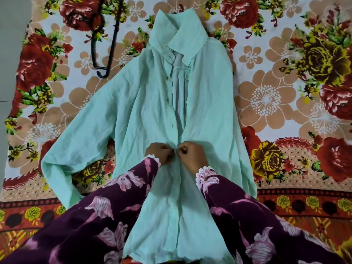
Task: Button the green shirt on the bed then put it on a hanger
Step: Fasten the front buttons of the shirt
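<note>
A pale green long-sleeved shirt (144, 111) lies flat on the bed, collar at the far end, sleeves spread to both sides. Below my hands its front is closed; above them it gapes open up to the collar, with several buttons showing along the left edge. My left hand (159, 153) pinches the left front edge at mid-shirt. My right hand (191, 155) pinches the right front edge just beside it, fingertips almost touching. A black hanger (112, 40) lies on the bedsheet at the far left, past the shirt's left shoulder.
The bed is covered by a floral bedsheet (285, 92) with red and yellow roses. A grey floor strip (11, 35) shows along the left edge. My dark purple floral sleeves (95, 216) cover the near part of the shirt's sides.
</note>
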